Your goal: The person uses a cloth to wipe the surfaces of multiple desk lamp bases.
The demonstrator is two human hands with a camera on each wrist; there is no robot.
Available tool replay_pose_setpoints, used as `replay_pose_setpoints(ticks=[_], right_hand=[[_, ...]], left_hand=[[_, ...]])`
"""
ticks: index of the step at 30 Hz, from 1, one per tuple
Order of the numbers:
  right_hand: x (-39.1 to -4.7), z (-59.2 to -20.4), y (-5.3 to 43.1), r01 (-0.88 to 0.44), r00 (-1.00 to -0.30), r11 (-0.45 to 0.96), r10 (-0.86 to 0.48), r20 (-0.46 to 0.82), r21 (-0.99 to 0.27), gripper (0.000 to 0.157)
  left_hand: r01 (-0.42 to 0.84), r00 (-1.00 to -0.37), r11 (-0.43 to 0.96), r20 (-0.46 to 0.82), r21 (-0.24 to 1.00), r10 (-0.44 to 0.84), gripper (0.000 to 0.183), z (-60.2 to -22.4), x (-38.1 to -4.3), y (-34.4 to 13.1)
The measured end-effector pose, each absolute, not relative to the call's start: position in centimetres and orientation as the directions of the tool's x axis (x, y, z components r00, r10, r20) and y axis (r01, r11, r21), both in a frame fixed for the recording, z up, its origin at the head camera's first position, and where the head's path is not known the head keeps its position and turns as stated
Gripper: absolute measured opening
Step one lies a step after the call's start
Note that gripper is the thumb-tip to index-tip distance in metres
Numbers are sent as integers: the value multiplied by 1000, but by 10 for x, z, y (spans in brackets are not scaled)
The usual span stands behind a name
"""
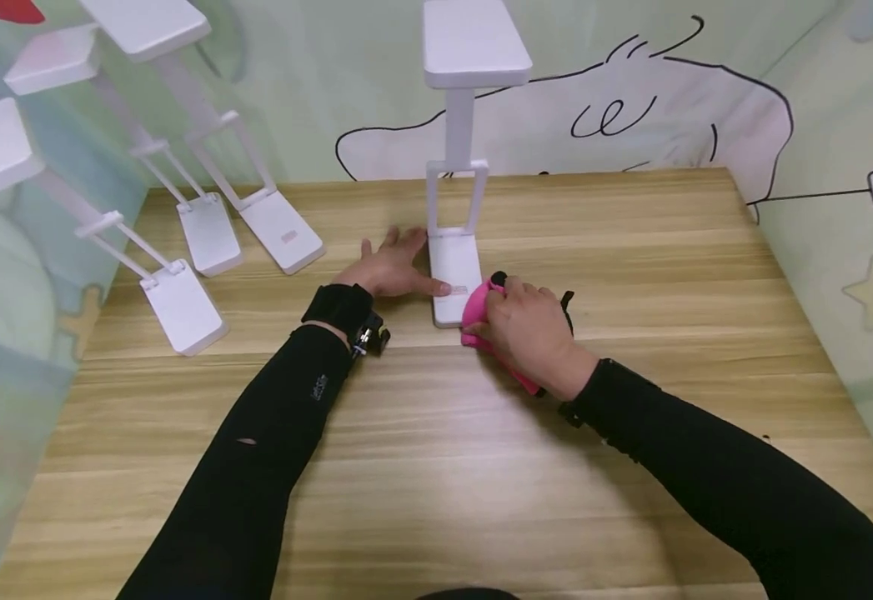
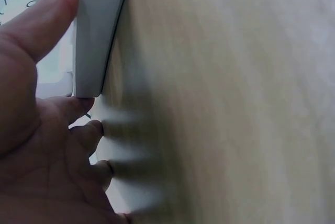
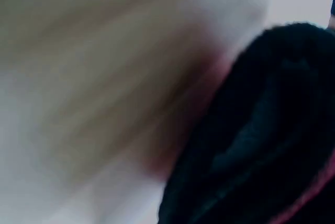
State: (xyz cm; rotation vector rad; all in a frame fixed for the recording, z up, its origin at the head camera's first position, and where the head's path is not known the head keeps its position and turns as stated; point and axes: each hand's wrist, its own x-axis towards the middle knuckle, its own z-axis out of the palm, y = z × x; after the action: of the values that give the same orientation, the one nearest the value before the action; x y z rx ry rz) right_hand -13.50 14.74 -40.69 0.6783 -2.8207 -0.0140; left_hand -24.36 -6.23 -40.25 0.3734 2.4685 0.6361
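A white folding desk lamp (image 1: pixel 457 250) stands at the back middle of the table, its head raised. My left hand (image 1: pixel 393 268) lies beside its base with the fingers spread and the thumb on the base's top; the left wrist view shows the thumb along the white base (image 2: pixel 97 35) and the fingertips near the tabletop. With my right hand (image 1: pixel 529 329) I grip a bunched pink cloth item (image 1: pixel 475 308) with black parts, right at the base's front right corner. Up close in the right wrist view, the item's dark fuzzy fabric (image 3: pixel 256 130) has a pink edge.
Several more white lamps stand unfolded at the back left, among them one near lamp (image 1: pixel 184 308) and one farther right (image 1: pixel 282 231). The wooden table (image 1: pixel 406 483) meets a cartoon-printed backdrop (image 1: pixel 293 83) behind and at both sides.
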Motion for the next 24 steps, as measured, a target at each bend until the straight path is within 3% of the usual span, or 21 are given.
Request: replay_pose_setpoints(ticks=[5,9,12,14,19,24], right_hand=[[-150,-409,172,-600,-782,800,-586,213,-2,40],[-162,-408,188,-573,-797,819,-555,237,-9,28],[-159,-406,191,-542,-810,840,-510,291,-36,30],[-150,-403,186,-586,-776,809,-543,321,-45,36],[-134,-401,155,-739,-626,670,-724,290,79,32],[-146,-403,122,-752,-575,618,-785,232,227,22]], left_hand=[[116,-802,855,-461,506,381,117,-403,-244,-62],[117,-804,857,-459,501,378,116,-403,-244,-61],[137,-791,853,-463,504,400,116,-405,-244,-60],[154,-789,849,-455,505,414,116,-405,-245,-58],[179,-799,859,-439,479,411,111,-406,-249,-59],[168,-796,878,-464,448,388,97,-406,-250,-63]])
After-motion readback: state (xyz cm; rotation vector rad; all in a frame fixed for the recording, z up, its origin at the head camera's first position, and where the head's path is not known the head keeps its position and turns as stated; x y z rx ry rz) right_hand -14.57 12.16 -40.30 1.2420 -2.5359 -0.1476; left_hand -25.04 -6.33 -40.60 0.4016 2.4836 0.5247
